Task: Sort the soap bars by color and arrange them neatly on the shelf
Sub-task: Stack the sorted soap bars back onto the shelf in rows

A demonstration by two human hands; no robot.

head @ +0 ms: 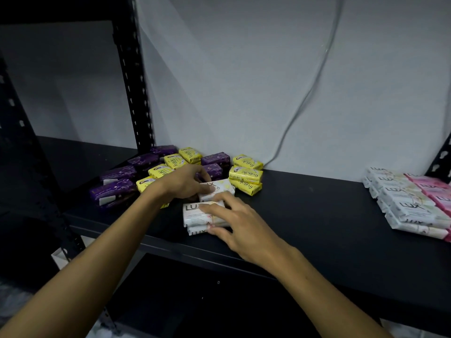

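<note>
On the black shelf (317,215) a mixed heap of purple soap bars (114,189) and yellow soap bars (246,174) lies at the back left. In front of it sit white soap bars. My left hand (185,182) grips one white bar (220,187) from its left side. My right hand (234,220) holds a small stack of white bars (195,213) near the shelf's front, fingers curled over the top and thumb at the lower bar. At the far right, white bars (400,198) lie in a neat stacked row with pink bars (436,189) beside them.
Black perforated uprights (133,76) frame the shelf on the left, another (441,159) at the far right. A pale cable (310,93) hangs down the grey wall behind. A dark lower level lies under the shelf's front edge.
</note>
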